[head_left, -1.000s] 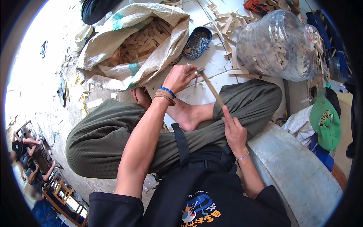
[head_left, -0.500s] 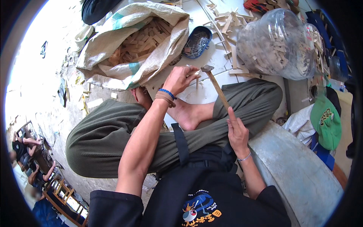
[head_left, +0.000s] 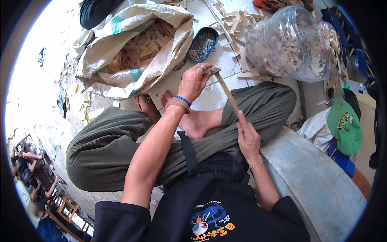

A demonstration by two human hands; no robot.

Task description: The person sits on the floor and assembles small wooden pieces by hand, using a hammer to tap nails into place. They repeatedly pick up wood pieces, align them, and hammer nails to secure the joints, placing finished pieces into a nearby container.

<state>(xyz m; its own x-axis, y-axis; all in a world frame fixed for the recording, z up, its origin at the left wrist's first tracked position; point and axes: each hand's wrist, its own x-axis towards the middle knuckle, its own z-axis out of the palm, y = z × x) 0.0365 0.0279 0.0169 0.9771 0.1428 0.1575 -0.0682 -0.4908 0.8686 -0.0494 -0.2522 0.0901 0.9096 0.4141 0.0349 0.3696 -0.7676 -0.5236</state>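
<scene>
I sit cross-legged on the floor in olive trousers. My right hand [head_left: 248, 137] grips the wooden handle of a small hammer [head_left: 225, 90], whose metal head is raised by my left fingertips. My left hand [head_left: 194, 82], with a ring and wristbands, pinches a small piece against a white board [head_left: 209, 97] lying in front of my bare feet. What the fingers pinch is too small to make out.
An open woven sack [head_left: 133, 48] of short wooden sticks lies ahead on the left. A dark oval tin [head_left: 202, 43] of nails sits beside it. A big clear plastic jug [head_left: 290, 44] full of sticks lies on the right, with loose sticks [head_left: 234, 22] behind and a green cap [head_left: 344, 127] at right.
The hammer's head has swung over toward my left fingers. My right hand shifted slightly along the handle.
</scene>
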